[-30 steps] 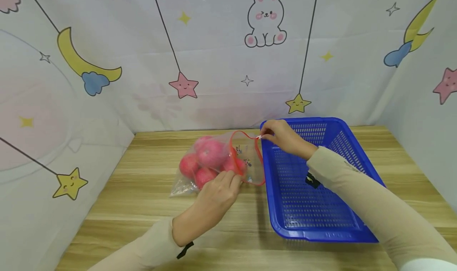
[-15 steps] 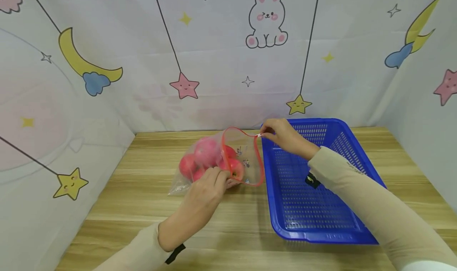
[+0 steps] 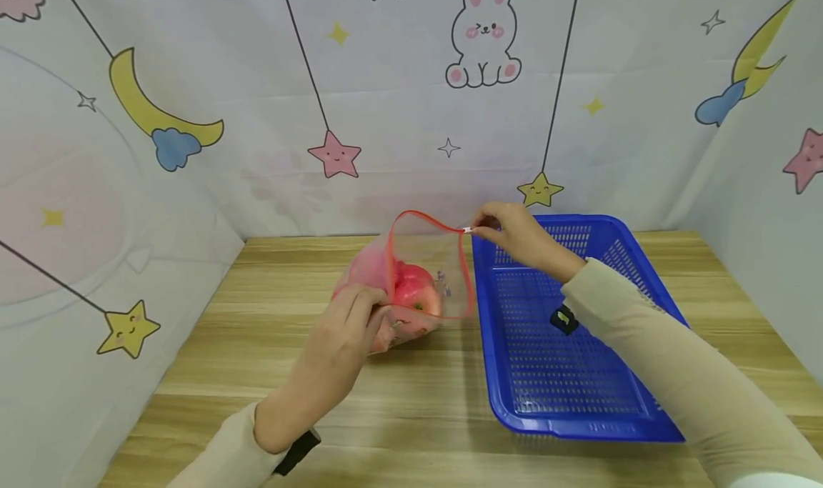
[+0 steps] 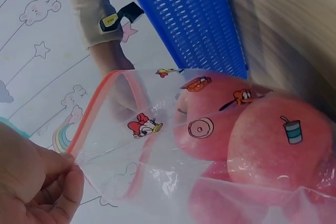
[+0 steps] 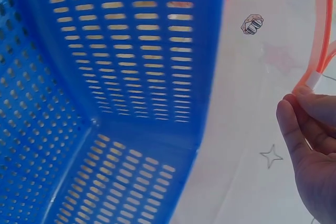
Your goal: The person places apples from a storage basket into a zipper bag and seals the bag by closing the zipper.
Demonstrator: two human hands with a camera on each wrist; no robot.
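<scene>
A clear zip bag [image 3: 454, 288] with red edging and cartoon prints stands with its mouth spread wide. Several pinkish-red apples [image 3: 419, 292] lie inside, one with its stem end facing the opening. My left hand [image 3: 334, 338] pinches the near red edge between thumb and fingers, as the left wrist view of that hand [image 4: 44, 182] confirms. At the far corner my right hand [image 3: 514, 232] pinches the bag by its white zip slider [image 3: 467, 230]. In the right wrist view, thumb and forefinger meet just under the slider [image 5: 313, 80].
A blue slotted plastic basket [image 3: 486, 352] stands right of the bag, its left rim close to the bag's mouth. My right forearm reaches across it. Wooden tabletop [image 3: 251, 331] extends left and in front. A printed white curtain [image 3: 386, 102] hangs behind.
My left hand has drawn its edge of the bag leftward and turned the mouth wider, bringing an apple into view. The right hand has risen slightly with the slider corner.
</scene>
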